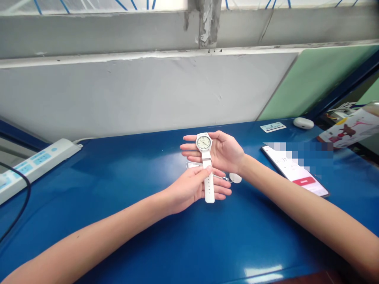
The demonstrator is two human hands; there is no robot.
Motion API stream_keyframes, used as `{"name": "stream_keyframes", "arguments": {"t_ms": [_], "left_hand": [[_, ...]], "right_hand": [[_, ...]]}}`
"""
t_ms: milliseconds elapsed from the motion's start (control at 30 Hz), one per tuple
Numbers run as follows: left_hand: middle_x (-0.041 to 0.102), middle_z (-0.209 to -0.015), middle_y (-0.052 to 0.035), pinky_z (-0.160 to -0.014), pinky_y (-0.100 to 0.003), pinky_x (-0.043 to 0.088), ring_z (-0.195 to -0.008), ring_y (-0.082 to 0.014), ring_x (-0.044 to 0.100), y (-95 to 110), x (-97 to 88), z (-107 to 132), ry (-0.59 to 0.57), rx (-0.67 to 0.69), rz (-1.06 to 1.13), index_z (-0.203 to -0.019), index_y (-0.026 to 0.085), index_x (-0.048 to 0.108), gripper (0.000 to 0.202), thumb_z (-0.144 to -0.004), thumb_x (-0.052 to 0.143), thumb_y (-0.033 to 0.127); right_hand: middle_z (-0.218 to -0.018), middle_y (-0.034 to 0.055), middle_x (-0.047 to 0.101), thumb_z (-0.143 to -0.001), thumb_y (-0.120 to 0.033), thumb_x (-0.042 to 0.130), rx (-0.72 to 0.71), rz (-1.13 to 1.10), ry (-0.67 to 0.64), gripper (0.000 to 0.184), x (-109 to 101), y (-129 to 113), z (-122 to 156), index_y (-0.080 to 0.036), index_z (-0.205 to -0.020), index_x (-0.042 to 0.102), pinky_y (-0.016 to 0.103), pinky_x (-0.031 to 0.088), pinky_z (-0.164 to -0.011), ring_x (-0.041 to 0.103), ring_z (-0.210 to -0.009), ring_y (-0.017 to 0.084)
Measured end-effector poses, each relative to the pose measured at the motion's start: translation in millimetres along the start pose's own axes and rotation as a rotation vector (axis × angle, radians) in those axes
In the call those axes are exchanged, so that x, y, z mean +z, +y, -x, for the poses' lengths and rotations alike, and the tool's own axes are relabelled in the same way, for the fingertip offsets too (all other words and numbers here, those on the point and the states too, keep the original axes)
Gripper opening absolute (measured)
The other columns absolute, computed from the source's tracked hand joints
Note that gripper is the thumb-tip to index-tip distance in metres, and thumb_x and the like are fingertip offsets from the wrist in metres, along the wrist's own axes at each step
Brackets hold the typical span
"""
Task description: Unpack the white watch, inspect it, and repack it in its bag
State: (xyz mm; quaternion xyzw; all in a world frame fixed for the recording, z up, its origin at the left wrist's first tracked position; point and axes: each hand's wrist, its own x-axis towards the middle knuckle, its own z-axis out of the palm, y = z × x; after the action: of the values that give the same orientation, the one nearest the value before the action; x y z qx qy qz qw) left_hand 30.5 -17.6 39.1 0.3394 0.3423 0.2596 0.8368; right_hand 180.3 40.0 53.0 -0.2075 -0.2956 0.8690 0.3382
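Note:
A white wristwatch with a round pale dial is held over the blue table, its strap hanging down towards me. My right hand lies palm up behind the watch head, fingers stretched out, with its thumb on the case. My left hand pinches the strap between thumb and fingers just below the dial. A small white round piece with a thin metal part lies on the table beside my right wrist.
A white power strip with a black cable lies at the left edge. A phone with a lit screen rests to the right. Behind it are a white card, a white earbud case and a printed box.

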Motion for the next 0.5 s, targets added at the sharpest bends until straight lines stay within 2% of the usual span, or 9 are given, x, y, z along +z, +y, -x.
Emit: {"name": "stream_keyframes", "arguments": {"t_ms": [100, 167, 267, 333, 400, 500], "left_hand": [[0.075, -0.088, -0.0173, -0.076, -0.036, 0.059, -0.076, -0.0224, 0.075, 0.5, 0.0, 0.5, 0.036, -0.017, -0.014, -0.094, 0.008, 0.066, 0.031, -0.103, 0.048, 0.031], [0.075, -0.086, -0.0155, -0.077, -0.038, 0.058, -0.075, -0.0224, 0.074, 0.8, -0.5, 1.0, 0.054, 0.007, -0.020, -0.094, 0.009, 0.066, 0.028, -0.100, 0.056, 0.034], [0.074, -0.088, -0.0139, -0.081, -0.038, 0.057, -0.079, -0.0233, 0.074, 0.7, -2.1, 0.8, 0.035, 0.050, -0.014, -0.101, 0.009, 0.067, 0.025, -0.093, 0.068, 0.033], [0.075, -0.090, -0.0144, -0.081, -0.038, 0.056, -0.082, -0.0244, 0.075, 0.1, -3.7, -0.3, -0.013, 0.066, 0.023, -0.105, 0.008, 0.066, 0.027, -0.092, 0.069, 0.031], [0.075, -0.093, -0.0162, -0.081, -0.039, 0.056, -0.083, -0.0255, 0.075, -0.7, -5.4, -1.5, -0.061, 0.072, 0.056, -0.107, 0.007, 0.066, 0.026, -0.094, 0.066, 0.030], [0.075, -0.096, -0.0187, -0.083, -0.039, 0.056, -0.086, -0.0263, 0.075, -1.3, -6.9, -2.2, -0.100, 0.070, 0.054, -0.105, 0.005, 0.067, 0.025, -0.096, 0.063, 0.028]], "right_hand": [[-0.089, 0.0108, 0.076, -0.096, -0.030, 0.030, -0.002, -0.041, 0.045, 0.047, -0.4, -0.4, -1.1, -0.007, -0.118, 0.065, 0.033, 0.055, -0.084, 0.071, -0.083, 0.020], [-0.079, 0.0073, 0.074, -0.099, -0.030, 0.033, -0.013, -0.062, 0.094, 0.043, -1.5, -1.2, -2.4, -0.007, -0.115, 0.066, 0.028, 0.056, -0.076, 0.068, -0.072, 0.016], [-0.070, 0.0016, 0.069, -0.099, -0.027, 0.049, -0.116, -0.021, 0.183, 0.027, -4.3, -2.6, -4.5, -0.012, -0.103, 0.071, 0.020, 0.054, -0.070, 0.066, -0.067, 0.010], [-0.070, -0.0004, 0.068, -0.095, -0.027, 0.060, -0.220, 0.034, 0.226, 0.017, -5.8, -2.7, -5.5, -0.016, -0.091, 0.072, 0.018, 0.054, -0.069, 0.066, -0.068, 0.009], [-0.073, -0.0001, 0.070, -0.092, -0.030, 0.065, -0.268, 0.082, 0.217, 0.016, -6.1, -1.7, -5.5, -0.017, -0.086, 0.072, 0.019, 0.055, -0.073, 0.068, -0.073, 0.010], [-0.086, 0.0042, 0.076, -0.092, -0.032, 0.064, -0.191, 0.148, 0.106, 0.019, -4.7, 0.8, -3.4, -0.015, -0.094, 0.074, 0.026, 0.055, -0.088, 0.071, -0.087, 0.014]]}}
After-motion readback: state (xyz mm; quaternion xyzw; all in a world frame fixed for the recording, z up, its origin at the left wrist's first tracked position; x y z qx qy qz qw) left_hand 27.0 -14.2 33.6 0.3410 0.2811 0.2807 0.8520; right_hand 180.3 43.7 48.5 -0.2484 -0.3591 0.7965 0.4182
